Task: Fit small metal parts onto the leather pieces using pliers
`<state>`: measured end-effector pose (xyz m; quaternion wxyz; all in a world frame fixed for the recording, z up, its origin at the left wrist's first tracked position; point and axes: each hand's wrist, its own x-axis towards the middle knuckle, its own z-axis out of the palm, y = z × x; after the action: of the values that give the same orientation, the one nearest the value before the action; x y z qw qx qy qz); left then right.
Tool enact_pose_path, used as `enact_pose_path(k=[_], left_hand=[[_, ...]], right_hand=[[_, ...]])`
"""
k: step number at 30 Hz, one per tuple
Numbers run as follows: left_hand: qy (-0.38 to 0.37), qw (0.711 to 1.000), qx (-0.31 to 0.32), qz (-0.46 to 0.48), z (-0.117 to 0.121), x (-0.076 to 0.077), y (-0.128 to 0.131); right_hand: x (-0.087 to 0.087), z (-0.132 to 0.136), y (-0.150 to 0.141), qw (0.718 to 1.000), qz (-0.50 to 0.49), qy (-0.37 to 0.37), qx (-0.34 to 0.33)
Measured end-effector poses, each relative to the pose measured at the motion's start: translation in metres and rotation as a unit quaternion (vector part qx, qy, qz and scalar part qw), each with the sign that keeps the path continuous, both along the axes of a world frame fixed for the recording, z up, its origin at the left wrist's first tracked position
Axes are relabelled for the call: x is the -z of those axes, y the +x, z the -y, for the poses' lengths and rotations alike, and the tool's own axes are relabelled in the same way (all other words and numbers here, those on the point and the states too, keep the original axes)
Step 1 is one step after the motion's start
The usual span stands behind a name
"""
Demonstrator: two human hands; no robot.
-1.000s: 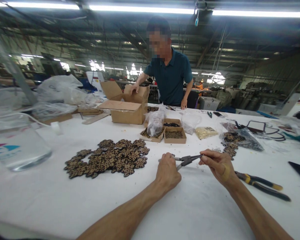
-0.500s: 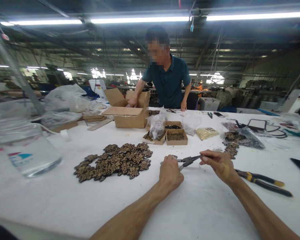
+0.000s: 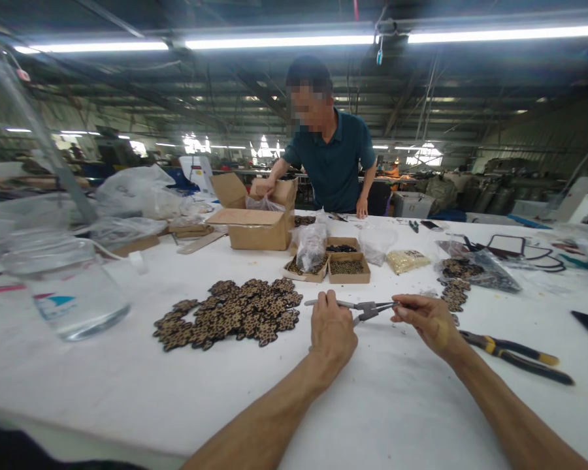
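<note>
Strip lights (image 3: 279, 42) glowed over a workshop and its cluttered white counter (image 3: 392, 405)

Left hand (image 3: 334, 329) was clamped round some grey pliers (image 3: 369, 310) above the counter; right hand (image 3: 427, 321) had thumb and finger pinched together at the tips, couldn't tell if on the pliers themselves or some tiny piece. Leopard-print patches (image 3: 245, 310) sat piled to the left, yellow-and-black pliers (image 3: 524, 358) lay just right of that hand, and a person (image 3: 337, 160) stood by a cardboard box (image 3: 257, 236) across the way.
</note>
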<state>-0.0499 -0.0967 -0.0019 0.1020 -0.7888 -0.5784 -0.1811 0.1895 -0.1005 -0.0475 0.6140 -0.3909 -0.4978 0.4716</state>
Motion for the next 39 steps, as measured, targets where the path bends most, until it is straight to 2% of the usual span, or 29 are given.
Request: enact_pose_path(k=[8, 17, 25, 39], left_hand=[[0.025, 1.0, 0.001, -0.011, 0.0012, -0.0017, -0.0008], [0.055, 0.998, 0.011, -0.009, 0.0028, -0.0016, 0.0007], [0.094, 0.995, 0.008, -0.011, 0.0, 0.0031, 0.0015], [0.095, 0.995, 0.006, -0.005, 0.0016, 0.0029, 0.0022]], right_hand=[[-0.0068, 0.0043, -0.0064, 0.999, -0.043, 0.003, -0.008], [-0.0035, 0.0038, -0.0051, 0.998, -0.064, -0.009, -0.015], [-0.0031, 0.0004, -0.0037, 0.998, -0.053, -0.031, -0.001], [0.0008, -0.0033, -0.0004, 0.998, -0.045, -0.02, 0.03]])
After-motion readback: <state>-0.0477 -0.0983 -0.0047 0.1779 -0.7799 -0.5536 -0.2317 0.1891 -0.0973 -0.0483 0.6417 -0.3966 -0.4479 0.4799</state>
